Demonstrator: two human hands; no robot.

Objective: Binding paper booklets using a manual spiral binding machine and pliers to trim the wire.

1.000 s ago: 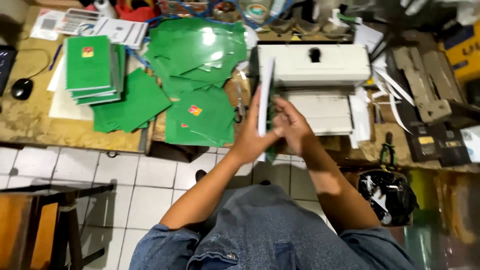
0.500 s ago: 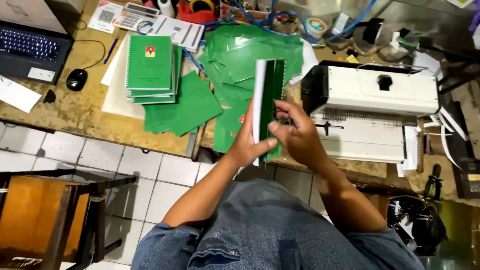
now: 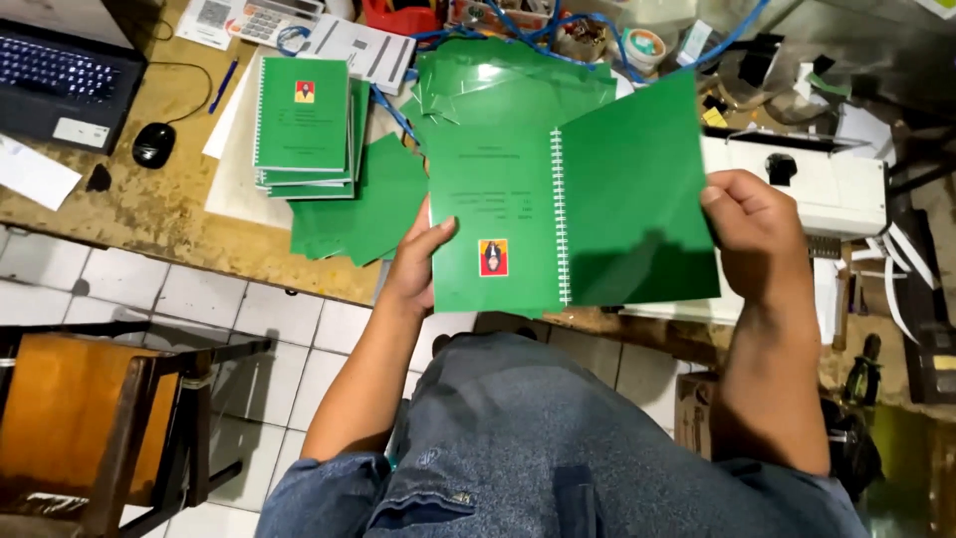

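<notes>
Your left hand and right hand pinch the open green spiral-bound booklet at its edges; it hides the fingers behind. Below is the worn wooden workbench and a white tiled floor.

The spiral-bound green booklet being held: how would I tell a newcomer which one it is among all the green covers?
Start at the wooden workbench, then look just in front of the white binding machine. The spiral-bound green booklet is spread open between the left hand and right hand. Unlike the stacked booklets and loose green covers, it is lifted, showing its white wire spine.
</notes>
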